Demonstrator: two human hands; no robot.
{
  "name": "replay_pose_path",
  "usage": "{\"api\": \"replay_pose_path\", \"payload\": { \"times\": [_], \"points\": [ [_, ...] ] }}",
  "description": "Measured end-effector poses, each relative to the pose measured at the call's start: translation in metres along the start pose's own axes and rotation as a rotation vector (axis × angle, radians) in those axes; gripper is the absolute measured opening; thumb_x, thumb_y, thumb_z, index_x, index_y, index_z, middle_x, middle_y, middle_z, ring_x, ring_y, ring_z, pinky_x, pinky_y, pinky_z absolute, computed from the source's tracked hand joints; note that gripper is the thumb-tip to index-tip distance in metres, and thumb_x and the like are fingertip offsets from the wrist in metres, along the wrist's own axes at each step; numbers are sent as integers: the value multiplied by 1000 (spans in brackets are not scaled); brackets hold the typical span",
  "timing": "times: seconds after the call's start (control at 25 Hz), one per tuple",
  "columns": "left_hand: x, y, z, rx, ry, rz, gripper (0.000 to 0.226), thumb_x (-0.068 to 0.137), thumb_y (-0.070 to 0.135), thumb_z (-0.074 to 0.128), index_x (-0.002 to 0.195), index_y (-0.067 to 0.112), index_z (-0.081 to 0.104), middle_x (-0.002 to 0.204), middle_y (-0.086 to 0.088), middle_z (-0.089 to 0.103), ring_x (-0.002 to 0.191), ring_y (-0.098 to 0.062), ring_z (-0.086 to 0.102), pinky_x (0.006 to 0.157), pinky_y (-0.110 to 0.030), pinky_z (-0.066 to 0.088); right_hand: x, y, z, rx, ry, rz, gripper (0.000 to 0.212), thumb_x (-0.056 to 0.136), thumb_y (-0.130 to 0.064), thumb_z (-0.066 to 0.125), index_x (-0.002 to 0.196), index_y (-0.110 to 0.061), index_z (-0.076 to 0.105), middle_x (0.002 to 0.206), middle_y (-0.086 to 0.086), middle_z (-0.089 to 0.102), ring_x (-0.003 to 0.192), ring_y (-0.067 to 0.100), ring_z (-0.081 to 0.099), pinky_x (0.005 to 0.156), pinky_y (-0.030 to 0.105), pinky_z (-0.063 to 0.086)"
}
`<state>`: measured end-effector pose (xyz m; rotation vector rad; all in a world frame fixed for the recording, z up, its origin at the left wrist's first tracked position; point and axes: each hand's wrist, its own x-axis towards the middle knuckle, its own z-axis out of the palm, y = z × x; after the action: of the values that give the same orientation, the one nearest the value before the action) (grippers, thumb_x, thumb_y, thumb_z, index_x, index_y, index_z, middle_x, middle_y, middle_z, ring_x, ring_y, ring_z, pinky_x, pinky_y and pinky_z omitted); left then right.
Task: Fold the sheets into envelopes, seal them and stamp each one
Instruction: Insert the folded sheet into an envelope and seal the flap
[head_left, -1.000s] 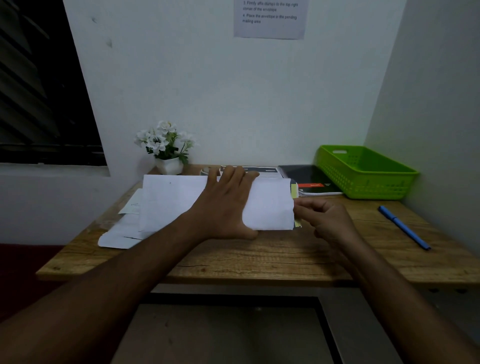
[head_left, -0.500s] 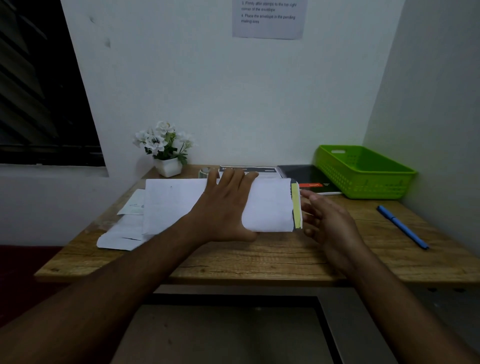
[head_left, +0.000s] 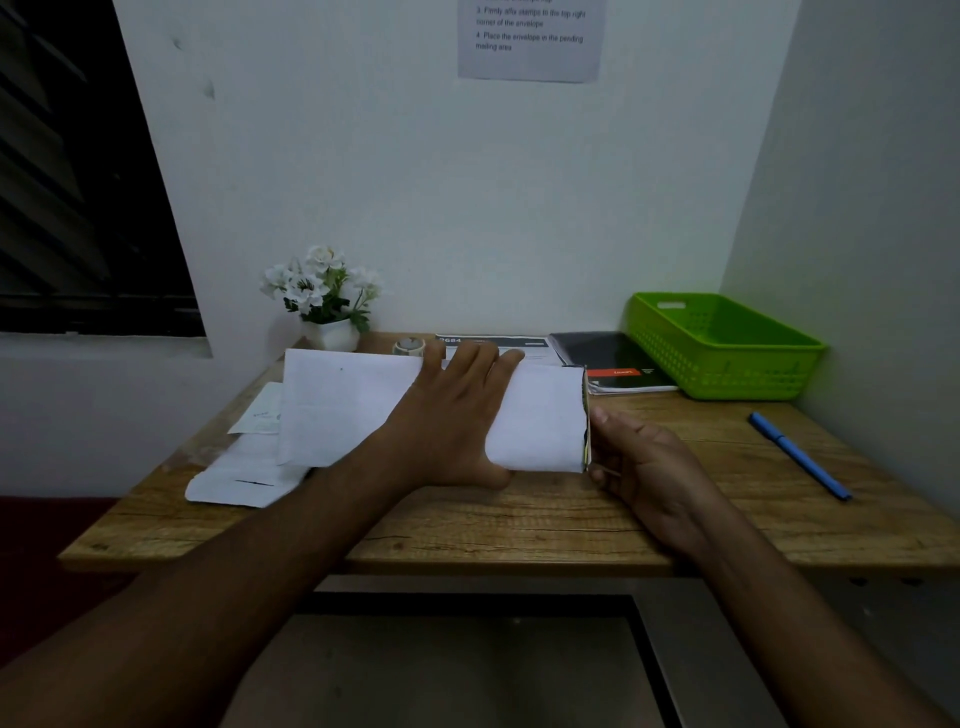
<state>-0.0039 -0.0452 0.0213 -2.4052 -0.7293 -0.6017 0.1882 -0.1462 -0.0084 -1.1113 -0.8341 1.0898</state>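
On the wooden table (head_left: 519, 525), the folded sheet (head_left: 535, 421) is pressed flat under the left hand (head_left: 452, 415), its fingers spread straight. The sheet's right edge, its yellow strip turned upright, is touched by the right hand (head_left: 649, 462); whether it is pinched cannot be told. Loose papers (head_left: 234, 473) are seen under the sheet at left, and 1 blue pen (head_left: 797, 454) lies well apart at right. Behind are set a tape roll (head_left: 409, 345), a flower pot (head_left: 327, 301), booklets (head_left: 613, 358) and a green basket (head_left: 722, 348).

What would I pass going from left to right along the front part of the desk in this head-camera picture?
loose papers → left hand → right hand → blue pen. The folded sheet is left out, as it spans under the left hand.
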Motion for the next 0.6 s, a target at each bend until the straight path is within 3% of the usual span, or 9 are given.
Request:
{"api": "replay_pose_path", "payload": {
  "times": [0.2, 0.44, 0.6],
  "points": [
    [2, 3, -2, 19, 27, 26, 104, 54, 75, 51, 132, 6, 44, 115, -9, 52, 103, -23, 39, 86, -42, 26, 0, 1, -1, 2, 1, -9, 43, 75, -29, 67, 113, -7, 69, 93, 5, 71, 67, 8, 60, 53, 20, 43],
    [4, 5, -3, 8, 61, 34, 103, 54, 75, 48, 132, 7, 44, 117, -9, 52, 104, -22, 37, 86, -41, 25, 0, 1, -1, -14, 56, -19, 48, 69, -29, 72, 112, -8, 68, 105, 10, 73, 86, 20, 64, 63, 27, 44],
    [6, 7, -2, 55, 86, 44, 103, 52, 66, 65, 134, 8, 42, 121, -12, 51, 109, -27, 41, 93, -46, 25, -3, 4, 2, -76, 111, -94, 37, 74, -21, 75, 107, -5, 69, 104, 9, 74, 91, 25, 69, 62, 28, 50]
  ]
}}
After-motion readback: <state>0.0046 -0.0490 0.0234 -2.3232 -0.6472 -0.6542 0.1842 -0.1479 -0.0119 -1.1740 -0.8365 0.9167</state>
